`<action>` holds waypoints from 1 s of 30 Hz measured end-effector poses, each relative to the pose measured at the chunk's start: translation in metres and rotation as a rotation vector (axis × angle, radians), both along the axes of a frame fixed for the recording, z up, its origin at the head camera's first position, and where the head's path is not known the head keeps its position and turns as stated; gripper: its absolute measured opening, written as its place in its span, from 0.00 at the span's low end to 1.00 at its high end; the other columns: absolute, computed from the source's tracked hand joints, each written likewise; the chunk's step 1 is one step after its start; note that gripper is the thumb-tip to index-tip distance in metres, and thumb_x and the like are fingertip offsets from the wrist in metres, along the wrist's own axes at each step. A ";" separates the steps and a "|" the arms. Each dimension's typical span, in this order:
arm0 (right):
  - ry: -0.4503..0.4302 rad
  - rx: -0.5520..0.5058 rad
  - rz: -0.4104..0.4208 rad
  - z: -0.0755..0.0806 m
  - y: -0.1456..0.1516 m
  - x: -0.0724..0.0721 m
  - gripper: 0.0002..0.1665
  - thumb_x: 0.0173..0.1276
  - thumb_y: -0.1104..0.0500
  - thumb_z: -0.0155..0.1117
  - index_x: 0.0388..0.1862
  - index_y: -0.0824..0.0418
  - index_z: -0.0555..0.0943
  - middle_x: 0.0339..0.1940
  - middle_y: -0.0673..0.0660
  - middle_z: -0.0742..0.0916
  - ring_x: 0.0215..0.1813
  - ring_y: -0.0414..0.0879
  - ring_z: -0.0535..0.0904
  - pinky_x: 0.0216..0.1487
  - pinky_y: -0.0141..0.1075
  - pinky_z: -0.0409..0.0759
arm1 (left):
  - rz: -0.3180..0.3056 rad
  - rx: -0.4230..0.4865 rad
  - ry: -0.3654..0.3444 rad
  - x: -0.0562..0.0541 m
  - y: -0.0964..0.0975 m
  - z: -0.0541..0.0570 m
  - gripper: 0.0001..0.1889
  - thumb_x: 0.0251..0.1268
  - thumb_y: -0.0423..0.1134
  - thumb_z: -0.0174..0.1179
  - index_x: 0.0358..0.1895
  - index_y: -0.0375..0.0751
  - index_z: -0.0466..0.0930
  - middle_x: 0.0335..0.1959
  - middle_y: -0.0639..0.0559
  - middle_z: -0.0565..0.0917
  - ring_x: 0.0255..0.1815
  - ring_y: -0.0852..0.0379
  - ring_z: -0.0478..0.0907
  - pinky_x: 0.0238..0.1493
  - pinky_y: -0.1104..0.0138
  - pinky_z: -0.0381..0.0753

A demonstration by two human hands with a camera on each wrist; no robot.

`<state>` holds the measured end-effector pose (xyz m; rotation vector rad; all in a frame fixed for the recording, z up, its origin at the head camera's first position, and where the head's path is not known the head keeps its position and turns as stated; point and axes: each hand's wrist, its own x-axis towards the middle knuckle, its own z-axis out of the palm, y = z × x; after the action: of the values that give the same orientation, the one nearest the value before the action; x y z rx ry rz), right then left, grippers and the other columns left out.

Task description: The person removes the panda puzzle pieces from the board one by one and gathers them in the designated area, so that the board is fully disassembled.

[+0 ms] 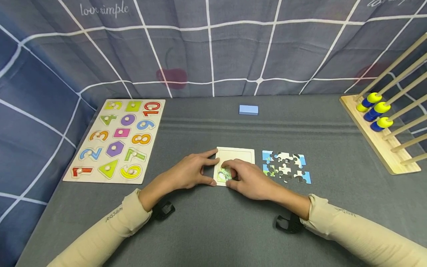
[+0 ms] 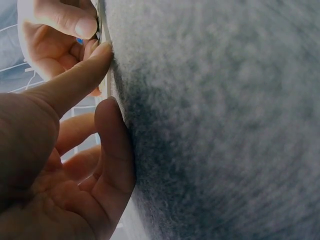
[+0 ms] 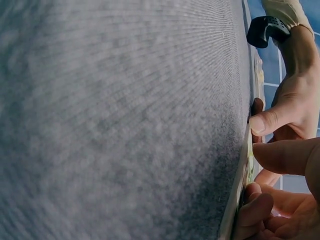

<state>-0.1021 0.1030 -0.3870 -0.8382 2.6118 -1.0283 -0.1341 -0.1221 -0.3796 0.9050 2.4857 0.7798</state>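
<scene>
A light wooden puzzle frame lies flat on the table. At its left side rests my left hand, thumb at the near corner and fairly straight fingertips at the edge. Over the frame, my right hand has curled fingers and a thumb pinching a green picture puzzle piece in the near left corner. In the left wrist view the thumb touches the frame's edge. The right thumb bends over the frame's rim in the right wrist view. Loose panda jigsaw pieces lie right of the frame.
A number and shape peg board lies to the left. Farther back is a small blue block. On the right stands a wooden rod rack with yellow and blue beads. A dark checked cloth hangs behind the table.
</scene>
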 end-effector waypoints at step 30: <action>-0.064 -0.176 -0.089 0.001 -0.005 0.002 0.12 0.65 0.70 0.61 0.44 0.57 0.81 0.26 0.47 0.81 0.23 0.36 0.71 0.29 0.35 0.71 | 0.005 -0.004 0.013 0.000 0.000 0.002 0.37 0.53 0.46 0.76 0.66 0.37 0.75 0.74 0.44 0.64 0.19 0.70 0.70 0.32 0.71 0.73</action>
<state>-0.1003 0.0975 -0.3859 -0.7177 2.5540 -1.3027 -0.1344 -0.1223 -0.3775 0.9055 2.5013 0.7731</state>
